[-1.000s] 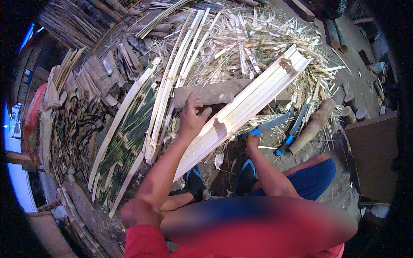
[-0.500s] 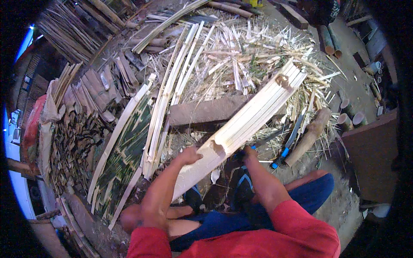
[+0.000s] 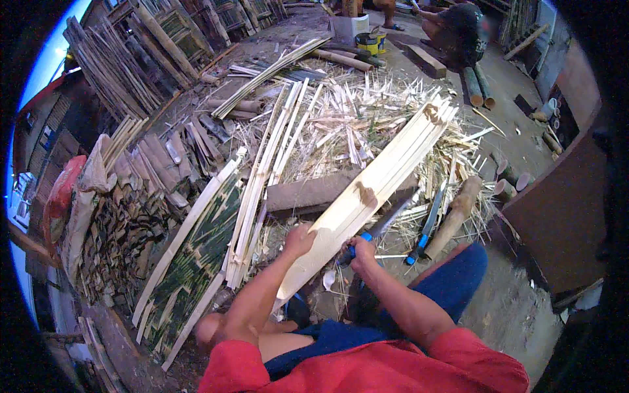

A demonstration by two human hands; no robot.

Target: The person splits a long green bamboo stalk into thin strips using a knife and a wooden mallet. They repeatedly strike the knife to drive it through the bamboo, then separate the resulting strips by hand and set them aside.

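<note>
A long pale slab of split bamboo [image 3: 380, 173] lies slanted in front of me, its far end up to the right. It rests across a thick wooden block [image 3: 308, 195]. My left hand [image 3: 300, 240] is closed on the slab's left edge near its lower end. On the other side, my right hand [image 3: 362, 254] is wrapped round the black and blue handle of a machete [image 3: 392, 219]. The machete's blade points away from me, up and right along the slab's right edge. Whether it touches the slab I cannot tell.
Long pale strips [image 3: 265, 167] and a green woven-looking bamboo panel [image 3: 196, 262] lie left. Shavings [image 3: 354, 118] heap beyond the block. Another blue-handled blade [image 3: 427, 226] and a log [image 3: 458, 213] lie right. A person [image 3: 458, 29] crouches at the back near a yellow bucket [image 3: 370, 43].
My right hand has raised the machete from low beside the slab, and its blade now lies along the edge. The view has tilted up, bringing more of the background in.
</note>
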